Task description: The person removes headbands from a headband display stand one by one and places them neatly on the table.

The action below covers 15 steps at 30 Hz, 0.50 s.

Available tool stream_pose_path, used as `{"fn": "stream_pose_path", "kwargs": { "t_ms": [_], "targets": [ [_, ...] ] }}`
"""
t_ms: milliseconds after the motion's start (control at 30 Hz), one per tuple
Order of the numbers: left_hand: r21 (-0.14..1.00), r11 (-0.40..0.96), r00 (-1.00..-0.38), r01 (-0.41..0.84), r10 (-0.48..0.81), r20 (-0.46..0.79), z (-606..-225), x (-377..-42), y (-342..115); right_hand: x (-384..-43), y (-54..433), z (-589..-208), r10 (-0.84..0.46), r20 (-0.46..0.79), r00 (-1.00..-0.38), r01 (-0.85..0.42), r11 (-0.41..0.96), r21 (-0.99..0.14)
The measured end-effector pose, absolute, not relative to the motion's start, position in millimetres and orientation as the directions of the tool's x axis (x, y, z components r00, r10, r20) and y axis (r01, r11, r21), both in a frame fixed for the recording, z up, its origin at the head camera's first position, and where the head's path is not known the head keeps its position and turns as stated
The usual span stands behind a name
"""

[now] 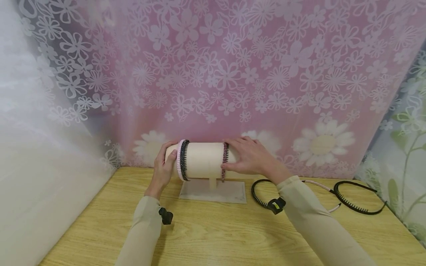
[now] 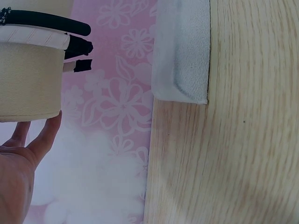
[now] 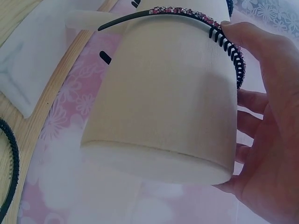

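A cream headband stand lies as a horizontal cylinder on a short post over a flat pale base. Round its left part sit a pink headband and, beside it, a dark glittery headband with teeth. My left hand grips the cylinder's left end, thumb in front. Farther right, a pink-and-red rhinestone headband with black teeth goes over the cylinder. My right hand holds this band, thumb on its front and fingers over the top. In the right wrist view, its other fingers lie along the cylinder's side.
Right of the stand on the wooden table lie a black toothed headband, a pale pink headband and another black toothed headband. A flowered pink curtain hangs close behind the stand.
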<state>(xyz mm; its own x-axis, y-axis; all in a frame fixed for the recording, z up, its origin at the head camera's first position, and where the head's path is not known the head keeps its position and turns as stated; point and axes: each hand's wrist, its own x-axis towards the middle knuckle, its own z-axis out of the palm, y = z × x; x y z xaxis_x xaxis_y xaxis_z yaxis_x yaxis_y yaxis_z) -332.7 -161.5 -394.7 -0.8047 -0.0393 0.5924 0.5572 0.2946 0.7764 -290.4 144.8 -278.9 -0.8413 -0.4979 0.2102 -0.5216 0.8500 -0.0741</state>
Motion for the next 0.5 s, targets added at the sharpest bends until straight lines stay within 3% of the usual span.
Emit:
{"fn": "stream_pose_path", "kwargs": {
  "t_ms": [500],
  "targets": [
    [0.778, 0.293, -0.804, 0.555, -0.051, 0.592, -393.6, -333.1, -160.3, -289.5, 155.3, -281.9, -0.495, 0.233, -0.837, -0.523, 0.849, -0.073]
  ]
}}
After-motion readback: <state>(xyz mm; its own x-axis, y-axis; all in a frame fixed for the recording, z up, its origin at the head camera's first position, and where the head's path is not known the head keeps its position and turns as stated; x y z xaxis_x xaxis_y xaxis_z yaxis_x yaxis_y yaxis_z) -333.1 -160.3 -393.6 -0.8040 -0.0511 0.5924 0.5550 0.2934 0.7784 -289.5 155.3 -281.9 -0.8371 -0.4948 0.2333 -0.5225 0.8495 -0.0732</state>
